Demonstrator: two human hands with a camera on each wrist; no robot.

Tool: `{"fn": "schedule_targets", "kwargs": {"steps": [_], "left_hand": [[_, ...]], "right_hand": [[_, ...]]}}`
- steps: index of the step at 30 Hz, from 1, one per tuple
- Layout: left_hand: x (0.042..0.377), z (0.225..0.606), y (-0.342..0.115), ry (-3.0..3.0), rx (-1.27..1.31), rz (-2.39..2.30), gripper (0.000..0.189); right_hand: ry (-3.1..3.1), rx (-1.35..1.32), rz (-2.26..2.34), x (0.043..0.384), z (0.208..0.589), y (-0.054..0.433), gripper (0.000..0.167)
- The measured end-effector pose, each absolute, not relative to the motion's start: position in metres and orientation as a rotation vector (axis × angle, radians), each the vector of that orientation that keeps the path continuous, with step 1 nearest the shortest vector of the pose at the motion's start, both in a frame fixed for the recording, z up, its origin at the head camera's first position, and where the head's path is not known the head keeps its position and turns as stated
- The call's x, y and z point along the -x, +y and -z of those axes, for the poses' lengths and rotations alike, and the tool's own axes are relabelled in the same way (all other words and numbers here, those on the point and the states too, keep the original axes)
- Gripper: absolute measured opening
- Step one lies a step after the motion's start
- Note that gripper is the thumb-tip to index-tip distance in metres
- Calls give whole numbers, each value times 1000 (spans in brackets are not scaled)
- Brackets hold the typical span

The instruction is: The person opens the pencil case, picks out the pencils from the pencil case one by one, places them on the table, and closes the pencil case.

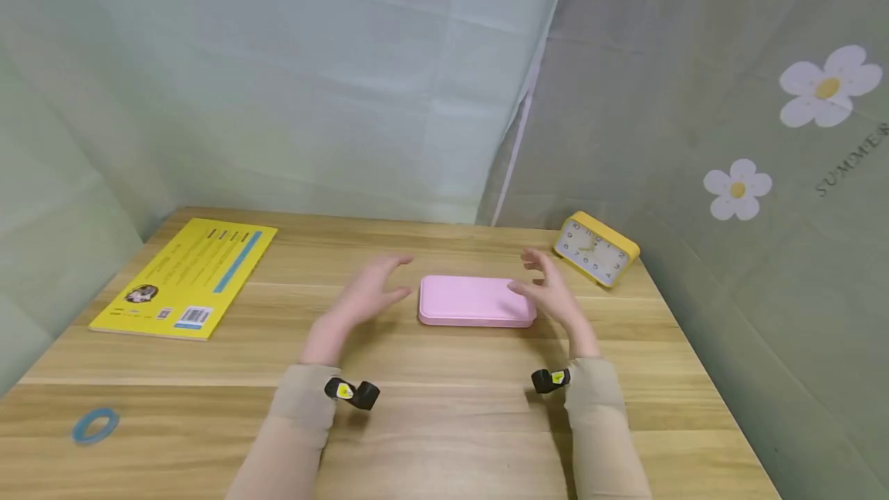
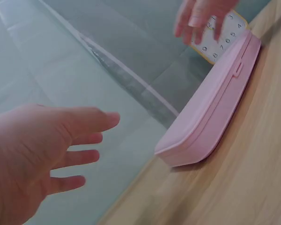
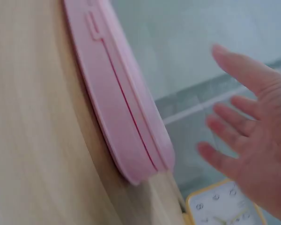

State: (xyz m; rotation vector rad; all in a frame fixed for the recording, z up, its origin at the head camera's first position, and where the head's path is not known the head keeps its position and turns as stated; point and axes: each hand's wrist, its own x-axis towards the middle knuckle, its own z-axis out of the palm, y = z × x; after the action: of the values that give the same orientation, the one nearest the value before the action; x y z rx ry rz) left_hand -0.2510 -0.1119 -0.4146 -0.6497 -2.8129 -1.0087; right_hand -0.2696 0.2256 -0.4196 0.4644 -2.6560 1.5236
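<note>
A pink pencil case (image 1: 472,301) with rounded corners lies closed on the wooden table. In the left wrist view, the front of the pencil case (image 2: 210,105) shows a small clasp along its seam. Left of it hovers my left hand (image 1: 364,293), fingers spread and apart from the case. My right hand (image 1: 552,292) is over the case's right end in the head view; the right wrist view shows that hand (image 3: 253,126) with its fingers extended and a gap to the pencil case (image 3: 117,93). Neither hand holds anything.
A yellow alarm clock (image 1: 597,249) stands at the back right, close behind my right hand. At the far left lies a yellow book (image 1: 187,276). A blue ring (image 1: 96,425), perhaps a tape roll, is at the front left. Curtains (image 1: 333,83) hang behind the table.
</note>
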Motion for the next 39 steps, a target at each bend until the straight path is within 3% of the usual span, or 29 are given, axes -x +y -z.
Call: {"fn": "schedule_targets", "kwargs": {"steps": [8, 19, 26, 39], "left_hand": [[253, 420, -100, -2776, 685, 1343, 82], [256, 440, -93, -2824, 748, 1572, 100], [261, 455, -92, -2817, 738, 1710, 104], [265, 467, -94, -2825, 747, 1700, 100]], "right_hand": [[-2724, -550, -1764, 270, 429, 246, 92], [-2747, -568, -2060, 274, 448, 268, 103], [-2789, -637, -2092, 275, 456, 270, 111], [-2782, -627, -2101, 275, 466, 271, 110]]}}
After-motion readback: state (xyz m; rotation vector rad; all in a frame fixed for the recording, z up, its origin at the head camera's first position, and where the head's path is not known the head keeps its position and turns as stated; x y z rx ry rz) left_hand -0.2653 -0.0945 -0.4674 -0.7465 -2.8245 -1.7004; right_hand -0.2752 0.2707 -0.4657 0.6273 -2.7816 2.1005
